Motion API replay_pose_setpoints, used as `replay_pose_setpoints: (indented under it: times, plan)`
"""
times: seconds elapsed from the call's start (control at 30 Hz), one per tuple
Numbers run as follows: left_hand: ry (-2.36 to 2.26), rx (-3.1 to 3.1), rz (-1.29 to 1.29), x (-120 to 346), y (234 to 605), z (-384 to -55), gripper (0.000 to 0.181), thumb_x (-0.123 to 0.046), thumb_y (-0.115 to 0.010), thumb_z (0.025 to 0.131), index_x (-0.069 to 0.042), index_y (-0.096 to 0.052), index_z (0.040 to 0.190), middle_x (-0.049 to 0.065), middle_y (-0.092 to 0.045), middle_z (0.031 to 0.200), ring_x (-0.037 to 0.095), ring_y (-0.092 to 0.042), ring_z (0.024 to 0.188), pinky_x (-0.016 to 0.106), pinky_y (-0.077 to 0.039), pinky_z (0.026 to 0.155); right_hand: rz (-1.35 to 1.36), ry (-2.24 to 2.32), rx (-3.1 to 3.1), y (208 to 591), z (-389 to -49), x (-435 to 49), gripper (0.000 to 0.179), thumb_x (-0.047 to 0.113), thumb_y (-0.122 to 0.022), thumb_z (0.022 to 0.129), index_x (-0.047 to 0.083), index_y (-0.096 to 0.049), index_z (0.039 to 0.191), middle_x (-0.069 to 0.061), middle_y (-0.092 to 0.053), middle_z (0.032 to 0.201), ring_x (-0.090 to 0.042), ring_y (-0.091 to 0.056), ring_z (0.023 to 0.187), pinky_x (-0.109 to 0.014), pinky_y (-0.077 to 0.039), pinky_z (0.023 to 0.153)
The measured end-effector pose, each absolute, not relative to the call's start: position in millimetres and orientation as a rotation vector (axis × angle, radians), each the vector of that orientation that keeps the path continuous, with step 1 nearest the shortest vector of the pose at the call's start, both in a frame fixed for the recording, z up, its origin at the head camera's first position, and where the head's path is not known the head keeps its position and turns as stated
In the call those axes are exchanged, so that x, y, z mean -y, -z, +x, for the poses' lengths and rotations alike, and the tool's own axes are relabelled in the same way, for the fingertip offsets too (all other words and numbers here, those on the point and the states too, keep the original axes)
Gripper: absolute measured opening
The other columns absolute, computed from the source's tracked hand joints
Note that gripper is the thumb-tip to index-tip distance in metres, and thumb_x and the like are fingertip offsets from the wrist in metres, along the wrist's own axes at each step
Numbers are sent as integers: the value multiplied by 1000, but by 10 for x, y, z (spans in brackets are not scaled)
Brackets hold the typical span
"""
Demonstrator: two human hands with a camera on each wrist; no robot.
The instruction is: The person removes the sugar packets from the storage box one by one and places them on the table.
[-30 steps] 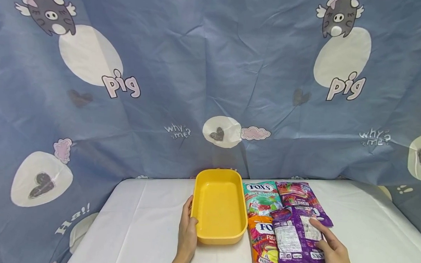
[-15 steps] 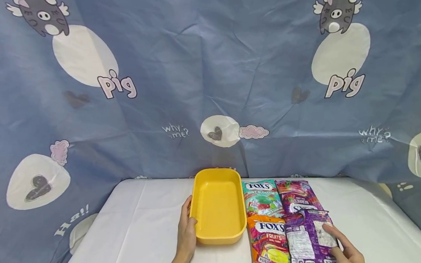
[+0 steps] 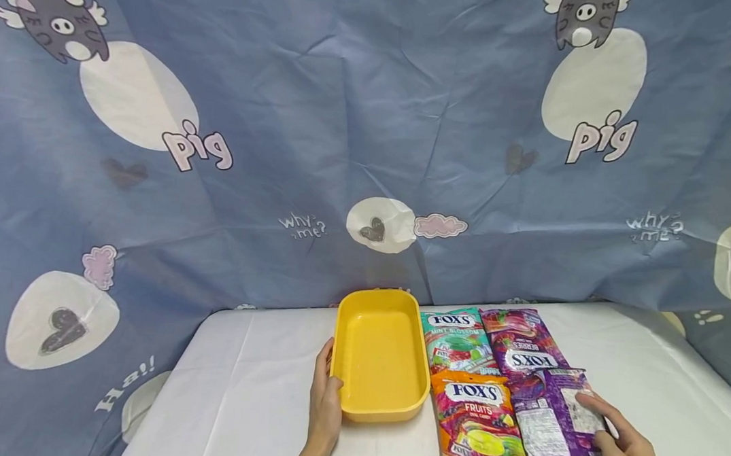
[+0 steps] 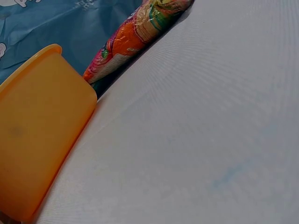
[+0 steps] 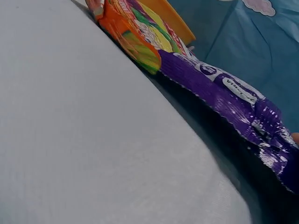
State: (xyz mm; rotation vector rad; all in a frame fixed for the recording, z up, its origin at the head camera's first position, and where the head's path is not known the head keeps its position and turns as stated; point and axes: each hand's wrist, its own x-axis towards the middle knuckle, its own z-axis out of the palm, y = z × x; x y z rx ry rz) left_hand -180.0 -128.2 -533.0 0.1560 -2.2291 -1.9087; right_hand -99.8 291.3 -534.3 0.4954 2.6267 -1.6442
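My left hand (image 3: 324,404) grips the left side of a yellow plastic tray (image 3: 380,365), thumb at the rim and fingers along the outer wall. Nothing lies inside the tray. At the lower right, my right hand (image 3: 628,443) pinches the right edge of a purple candy bag (image 3: 539,433), whose printed back faces up. In the right wrist view a dark shadow runs under the near edge of this purple bag (image 5: 210,88). It lies right beside an orange FOX'S Fruits bag (image 3: 478,423) and overlaps the lower end of a dark red Berries bag (image 3: 522,340).
A green FOX'S Mint Blossom bag (image 3: 458,341) lies between the tray and the Berries bag. All stand on a white-covered table (image 3: 255,379). Behind its far edge hangs a blue printed cloth (image 3: 283,149).
My right hand has moved the purple bag to the right and slightly nearer, uncovering more of the orange and Berries bags. My left hand and the tray stay in place.
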Motion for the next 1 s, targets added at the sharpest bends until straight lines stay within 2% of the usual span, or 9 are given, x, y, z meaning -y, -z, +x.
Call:
replay_pose_setpoints:
  times: [0.07, 0.13, 0.17, 0.23, 0.33, 0.43, 0.5, 0.6, 1.0]
  plan:
    - [1918, 2226, 150, 1273, 5328, -1797, 71, -1, -33, 82, -26, -27, 148, 1, -34, 151, 20, -42, 132, 46, -37, 105, 429, 1625, -2690, 5370, -981, -2945, 49, 12, -33, 95, 18, -39, 144, 43, -25, 121, -4, -59, 56, -28, -51, 51]
    - [1917, 2230, 154, 1266, 5323, -1799, 71, -1, -33, 81, -25, -27, 148, 0, -34, 152, 19, -42, 132, 45, -37, 106, 325, 1574, -2807, 5405, -977, -2966, 47, 9, -37, 95, 15, -41, 142, 42, -26, 120, 13, -56, 73, -19, -50, 56]
    - [1917, 2231, 153, 1266, 5320, -1802, 71, -1, -32, 81, -25, -26, 148, 0, -34, 152, 19, -41, 132, 45, -37, 106, 284, 1519, -2886, 5416, -979, -2964, 46, 8, -39, 95, 14, -43, 140, 39, -29, 123, 10, -59, 84, -12, -48, 59]
    - [1915, 2230, 164, 1270, 5314, -1808, 71, -2, -32, 81, -25, -26, 148, -2, -34, 151, 17, -42, 132, 45, -37, 106, 226, 1371, -3036, 5415, -989, -2949, 45, 5, -43, 92, 10, -47, 137, 22, -34, 140, 11, -55, 97, -6, -44, 63]
    - [1913, 2223, 160, 1280, 5315, -1805, 71, -1, -32, 81, -26, -27, 148, -2, -35, 151, 17, -43, 131, 41, -38, 104, 218, 1170, -3165, 5406, -994, -2919, 42, 6, -47, 90, 10, -52, 132, -13, -44, 140, 14, -53, 89, -6, -41, 60]
    - [1895, 2225, 146, 1287, 5320, -1790, 71, -1, -33, 82, -25, -27, 148, 0, -35, 150, 19, -45, 129, 39, -40, 103, 218, 1062, -3195, 5420, -988, -2910, 41, 6, -47, 88, 8, -54, 129, -23, -47, 133, 13, -49, 91, -23, -50, 68]
    - [1882, 2227, 140, 1293, 5316, -1778, 70, -1, -34, 82, -25, -28, 148, 0, -35, 150, 19, -45, 128, 38, -41, 102, 213, 1015, -3206, 5453, -987, -2899, 41, 7, -45, 89, 6, -54, 128, -23, -45, 134, -11, -55, 106, -39, -50, 80]
    - [1867, 2233, 141, 1290, 5294, -1768, 69, -1, -35, 83, -26, -28, 147, -1, -34, 150, 18, -44, 129, 37, -41, 102, 199, 989, -3224, 5478, -985, -2889, 41, 4, -43, 88, 3, -51, 128, -25, -41, 136, -50, -41, 116, -62, -39, 83]
    - [1892, 2232, 149, 1297, 5306, -1773, 62, -5, -35, 90, -25, -27, 148, 2, -32, 152, 22, -40, 134, 47, -36, 108, 158, 908, -3373, 5451, -984, -2822, 42, -2, -49, 78, 2, -57, 119, -25, -49, 127, -46, -47, 105, -60, -40, 76]
